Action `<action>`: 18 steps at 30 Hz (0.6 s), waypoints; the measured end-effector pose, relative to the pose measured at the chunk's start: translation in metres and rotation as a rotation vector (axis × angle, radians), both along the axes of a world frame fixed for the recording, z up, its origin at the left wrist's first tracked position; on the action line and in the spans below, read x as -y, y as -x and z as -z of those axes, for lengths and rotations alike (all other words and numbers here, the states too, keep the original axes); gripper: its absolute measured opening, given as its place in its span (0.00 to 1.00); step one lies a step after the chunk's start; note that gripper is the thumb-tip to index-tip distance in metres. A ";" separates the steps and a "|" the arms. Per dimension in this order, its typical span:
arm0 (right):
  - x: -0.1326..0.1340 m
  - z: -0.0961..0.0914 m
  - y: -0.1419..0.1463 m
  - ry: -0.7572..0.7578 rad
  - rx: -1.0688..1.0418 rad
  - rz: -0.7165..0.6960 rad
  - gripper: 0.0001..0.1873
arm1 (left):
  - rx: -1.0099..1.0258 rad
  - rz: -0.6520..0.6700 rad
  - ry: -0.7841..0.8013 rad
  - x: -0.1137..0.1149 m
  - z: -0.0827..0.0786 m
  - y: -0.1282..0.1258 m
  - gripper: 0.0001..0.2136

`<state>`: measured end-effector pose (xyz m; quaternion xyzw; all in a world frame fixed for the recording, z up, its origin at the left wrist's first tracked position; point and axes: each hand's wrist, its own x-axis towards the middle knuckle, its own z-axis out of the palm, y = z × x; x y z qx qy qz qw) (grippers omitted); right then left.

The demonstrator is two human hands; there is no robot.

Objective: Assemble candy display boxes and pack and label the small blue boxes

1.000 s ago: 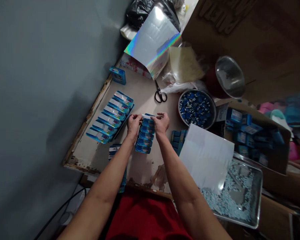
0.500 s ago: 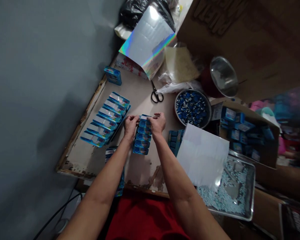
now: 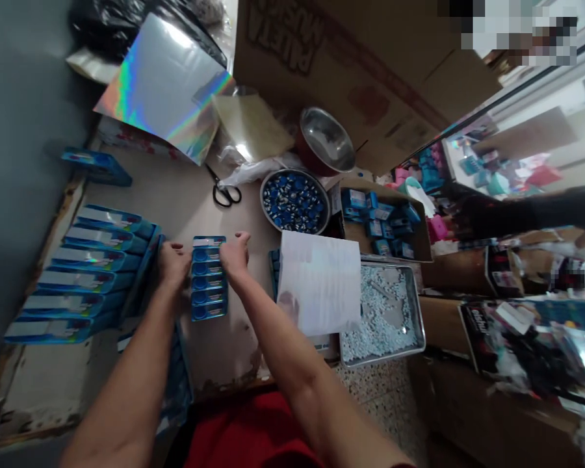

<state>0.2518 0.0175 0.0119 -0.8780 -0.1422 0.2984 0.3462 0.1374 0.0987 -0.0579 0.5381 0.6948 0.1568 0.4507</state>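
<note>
A short row of blue packets [image 3: 208, 278] lies on the worn tabletop [image 3: 234, 338] in front of me. My left hand [image 3: 172, 263] rests against the row's left edge with its fingers curled. My right hand [image 3: 234, 255] touches the top right corner of the row, fingers pressed together. Whether anything small is pinched in either hand is hidden. To the left lies a longer row of blue boxes with shiny labels [image 3: 85, 273].
Scissors [image 3: 223, 192], a bowl of blue caps [image 3: 295, 201], a steel bowl [image 3: 326, 140] and a holographic sheet [image 3: 166, 84] sit behind. A white sheet [image 3: 319, 283] overlaps a metal tray of pale pellets [image 3: 387, 315]. A carton of blue boxes [image 3: 380, 224] stands right; another person's dark-sleeved arm [image 3: 521, 211] reaches in.
The view has swung right and closer, showing the right-hand clutter and another person's arm. My hands have come down from the top packet to the row's sides.
</note>
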 end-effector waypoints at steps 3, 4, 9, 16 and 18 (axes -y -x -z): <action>0.046 -0.049 0.005 -0.173 -0.032 -0.271 0.25 | -0.225 0.299 -0.253 0.007 -0.031 0.004 0.14; 0.066 -0.067 0.002 -0.247 -0.031 -0.371 0.19 | -0.271 0.378 -0.353 0.014 -0.046 0.000 0.12; 0.155 -0.123 -0.070 -0.360 0.238 -0.294 0.08 | 0.055 0.492 -0.578 0.069 -0.121 -0.083 0.10; 0.174 -0.099 -0.189 -0.102 0.678 -0.368 0.16 | 0.448 0.734 -0.113 0.090 -0.125 -0.200 0.12; 0.169 -0.094 -0.196 -0.025 0.716 -0.492 0.18 | 0.461 0.746 -0.056 0.092 -0.121 -0.206 0.09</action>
